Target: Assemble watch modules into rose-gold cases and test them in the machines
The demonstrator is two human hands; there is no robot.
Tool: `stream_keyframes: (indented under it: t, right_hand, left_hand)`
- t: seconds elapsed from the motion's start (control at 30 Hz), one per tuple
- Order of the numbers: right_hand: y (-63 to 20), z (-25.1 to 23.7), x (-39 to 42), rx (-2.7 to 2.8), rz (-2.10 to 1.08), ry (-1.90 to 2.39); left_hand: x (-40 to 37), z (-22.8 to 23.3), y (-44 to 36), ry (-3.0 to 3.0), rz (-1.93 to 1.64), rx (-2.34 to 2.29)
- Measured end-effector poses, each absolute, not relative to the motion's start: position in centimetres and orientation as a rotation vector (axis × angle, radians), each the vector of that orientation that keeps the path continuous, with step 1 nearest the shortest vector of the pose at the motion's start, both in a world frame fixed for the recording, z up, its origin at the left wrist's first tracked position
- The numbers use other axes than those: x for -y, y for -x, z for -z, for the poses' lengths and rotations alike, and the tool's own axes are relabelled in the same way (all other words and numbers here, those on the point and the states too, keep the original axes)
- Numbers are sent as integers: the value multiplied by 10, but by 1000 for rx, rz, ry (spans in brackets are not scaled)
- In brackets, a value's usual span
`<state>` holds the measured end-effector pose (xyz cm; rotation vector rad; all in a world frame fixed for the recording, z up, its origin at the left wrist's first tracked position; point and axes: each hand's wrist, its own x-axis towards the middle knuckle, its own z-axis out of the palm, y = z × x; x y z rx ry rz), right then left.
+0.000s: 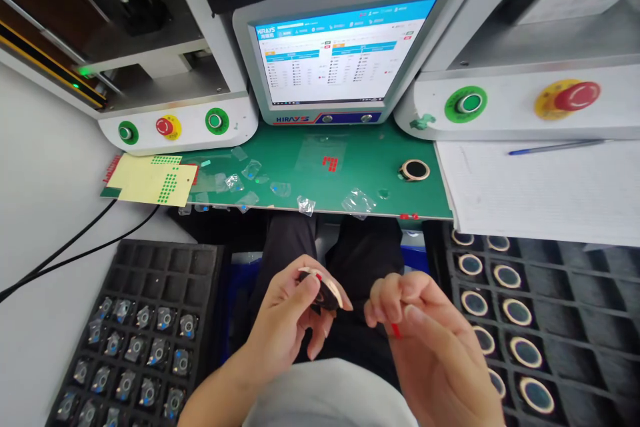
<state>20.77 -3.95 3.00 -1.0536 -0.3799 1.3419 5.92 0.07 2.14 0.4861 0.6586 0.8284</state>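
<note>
My left hand (287, 323) grips a small round ring part (325, 290) with a copper-coloured rim, tilted above my lap. My right hand (430, 340) hovers just to its right, thumb and fingers pinched on a tiny red sticker (395, 329). The two hands are a few centimetres apart. A second ring part (415, 170) lies on the green mat (360, 173), near several red stickers (330, 163) on a clear film.
A black tray (145, 333) of small wrapped parts sits at lower left. Another black tray (550, 320) of ring parts is at right. A monitor (340, 57), button panels, paper with a pen (555, 147), a yellow dot sheet (155, 180) and clear wrappers surround the mat.
</note>
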Motion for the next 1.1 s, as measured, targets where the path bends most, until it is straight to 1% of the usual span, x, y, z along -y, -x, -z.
stream_keyframes:
  t: [0.2, 0.33, 0.47, 0.53, 0.73, 0.87, 1.1]
  right_hand:
    - [-195, -26, 39, 505, -1175, 1053]
    - [-183, -28, 39, 531, -1276, 970]
    - [-178, -30, 39, 576, -1438, 885]
    - [-176, -31, 39, 563, -1468, 858]
    - [-163, -40, 31, 372, -1379, 822]
    - [-156, -42, 29, 287, -1336, 781]
    - [-155, -37, 38, 276, -1316, 745]
  left_hand:
    - [9, -21, -65, -756, -983, -795]
    - [17, -29, -66, -980, -982, -860]
    - [19, -32, -65, -1187, -967, -837]
    - [19, -31, -64, -1278, -968, -822]
    - [18, -33, -66, -1670, -1067, -939]
    - [17, -40, -67, -1923, -1066, -996]
    - [12, -40, -71, -2017, -1090, -951]
